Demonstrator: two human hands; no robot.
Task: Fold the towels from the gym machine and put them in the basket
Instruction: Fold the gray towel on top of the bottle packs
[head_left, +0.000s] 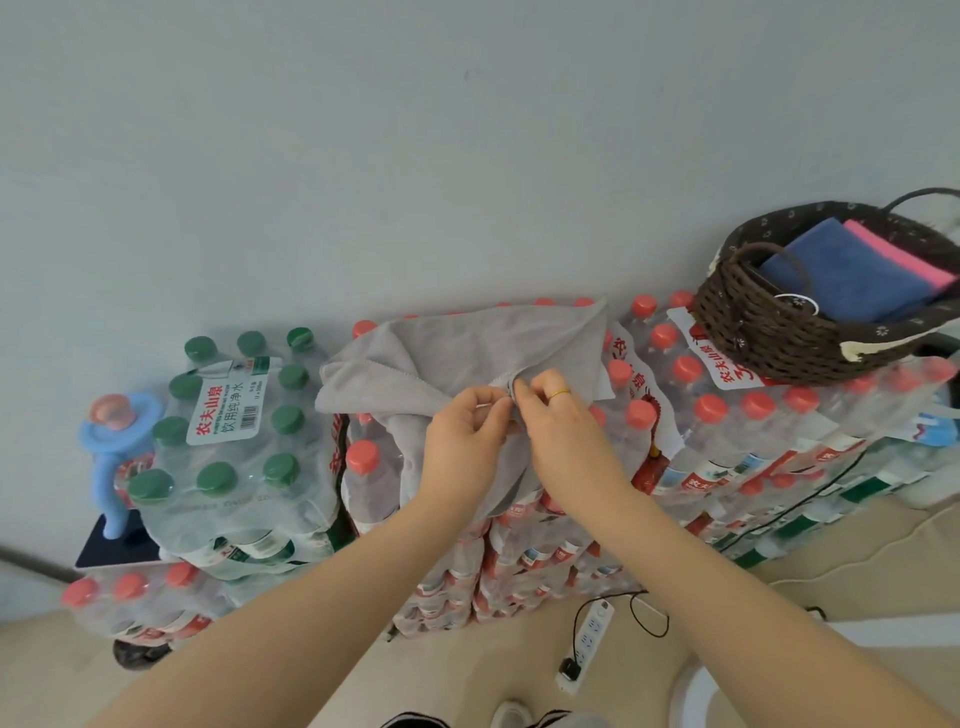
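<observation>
A grey towel (457, 353) lies rumpled over the red-capped bottle packs in the middle, one part hanging down the front. My left hand (465, 431) and my right hand (558, 415) meet at its near edge, and both pinch the same bunched corner between thumb and fingers. A gold ring sits on my right hand. At the far right a dark wicker basket (769, 332) stands on the bottle packs. It holds a folded blue towel (852, 275) and a folded pink towel (898, 249) side by side.
Shrink-wrapped packs of red-capped bottles (727, 431) form the work surface against a pale wall. A pack of green-capped bottles (234, 426) stands to the left, with a blue plastic stand (111, 447) beside it. A power strip (589, 644) and black cable lie on the floor.
</observation>
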